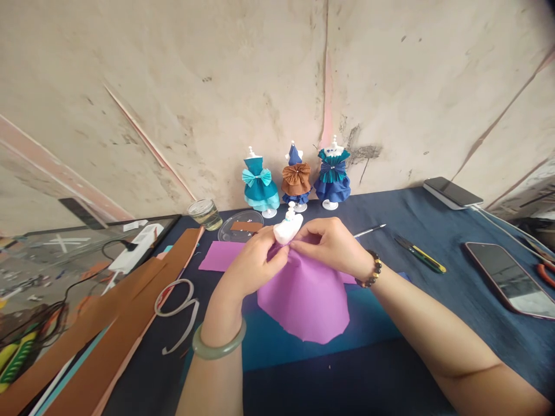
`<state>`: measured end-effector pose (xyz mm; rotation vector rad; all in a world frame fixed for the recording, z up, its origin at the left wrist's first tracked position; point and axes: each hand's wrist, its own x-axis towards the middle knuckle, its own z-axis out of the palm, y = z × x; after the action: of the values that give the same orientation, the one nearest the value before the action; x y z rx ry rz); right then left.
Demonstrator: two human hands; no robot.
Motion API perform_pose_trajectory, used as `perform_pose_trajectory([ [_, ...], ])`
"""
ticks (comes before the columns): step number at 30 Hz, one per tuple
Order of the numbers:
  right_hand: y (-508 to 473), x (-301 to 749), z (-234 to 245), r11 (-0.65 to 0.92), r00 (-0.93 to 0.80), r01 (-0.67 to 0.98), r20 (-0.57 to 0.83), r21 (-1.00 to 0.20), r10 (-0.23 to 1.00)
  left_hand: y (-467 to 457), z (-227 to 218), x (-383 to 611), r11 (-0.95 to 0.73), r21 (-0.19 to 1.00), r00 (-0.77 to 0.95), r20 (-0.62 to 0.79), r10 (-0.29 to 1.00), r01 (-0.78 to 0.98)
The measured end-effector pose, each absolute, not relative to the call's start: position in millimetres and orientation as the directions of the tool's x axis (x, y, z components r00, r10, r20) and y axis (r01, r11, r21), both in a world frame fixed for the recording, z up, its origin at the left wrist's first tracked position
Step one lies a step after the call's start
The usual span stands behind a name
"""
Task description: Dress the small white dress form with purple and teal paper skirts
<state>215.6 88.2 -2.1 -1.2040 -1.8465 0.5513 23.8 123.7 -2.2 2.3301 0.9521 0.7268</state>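
A small white mannequin [287, 229] leans in front of me, with a purple paper skirt [307, 297] flaring out below its waist. My left hand [258, 257] is closed around the left side of the waist, thumb on the gathered purple edge. My right hand [327, 242] pinches the same edge from the right, thumb and finger together. Under and behind the skirt lies a strip of purple paper [220, 256], showing on both sides. A teal sheet [277, 341] lies beneath on the dark cloth.
Three dressed mannequins [261, 182] stand along the wall. A glass of liquid [205, 214] and a clear dish [225, 230] sit at back left. White tape [174, 297] and brown sheets [143, 312] lie left. A pen [370, 230], a cutter [420, 254] and a phone [511, 277] lie right.
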Motion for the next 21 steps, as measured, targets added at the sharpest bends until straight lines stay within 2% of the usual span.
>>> perform_pose_trajectory([
  [7, 90.1, 221.9, 0.7, 0.44, -0.249, 0.505, 0.363, -0.743, 0.898, 124.5, -7.7, 27.0, -0.604, 0.639, 0.581, 0.287, 0.761, 0.475],
  [15, 90.9, 218.3, -1.8, 0.429, -0.208, 0.536, 0.379, -0.727, 0.902, 125.1, -6.0, 21.1, -0.525, 0.745, 0.603, 0.21, 0.77, 0.411],
  [17, 90.6, 217.7, -1.9, 0.439, -0.214, 0.534, 0.387, -0.723, 0.897, 125.5, -5.8, 20.3, -0.544, 0.711, 0.585, 0.228, 0.778, 0.447],
  [21, 91.5, 220.2, -2.1, 0.466, -0.247, 0.543, 0.398, -0.699, 0.884, 125.0, -5.1, 23.6, -0.633, 0.552, 0.564, 0.318, 0.762, 0.543],
])
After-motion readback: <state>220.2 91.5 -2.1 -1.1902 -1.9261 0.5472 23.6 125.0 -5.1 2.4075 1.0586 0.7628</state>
